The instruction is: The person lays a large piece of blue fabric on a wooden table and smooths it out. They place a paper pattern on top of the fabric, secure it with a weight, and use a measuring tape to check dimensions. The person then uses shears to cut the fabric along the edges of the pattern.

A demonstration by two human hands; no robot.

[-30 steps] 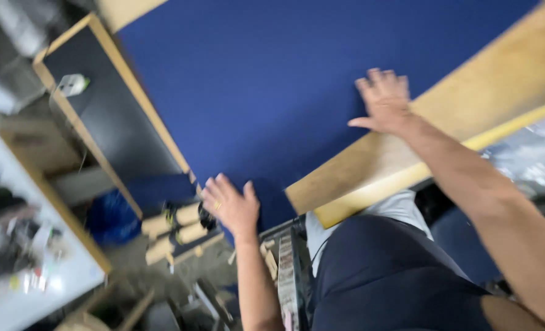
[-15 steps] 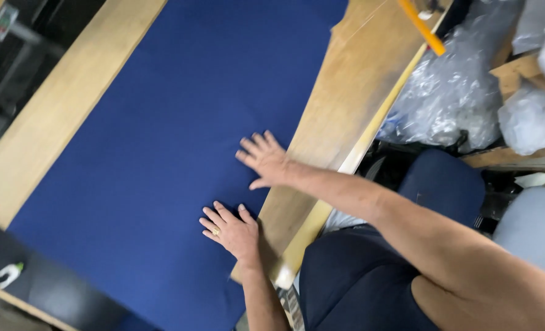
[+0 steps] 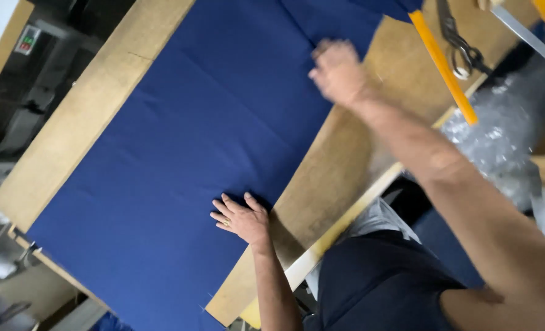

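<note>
Head view looks down on a long wooden cutting table (image 3: 346, 178) with a broad sheet of dark navy-blue fabric (image 3: 180, 153) spread flat over most of it, running from the far end of the board to the near corner, where its edge hangs just past the wood. The person's left hand (image 3: 242, 219) lies palm down on the near edge of the cloth, fingers spread wide and flat, gripping nothing — it simply presses the fabric against the table. The right hand (image 3: 339, 70) is farther along the same edge of the blue sheet, blurred by motion; its fingers look loosely curled, and whether it pinches the cloth or only rests on it I cannot tell. Beyond that hand, on the bare wood, a long orange straight-edge ruler (image 3: 443, 66) lies at a slant, and just beside it sits a pair of large metal tailor's shears (image 3: 459, 40). Off the table's right edge there is a heap of crinkled clear plastic wrap (image 3: 496, 144). The person's dark shirt (image 3: 377, 282) fills the lower part of the view.
</note>
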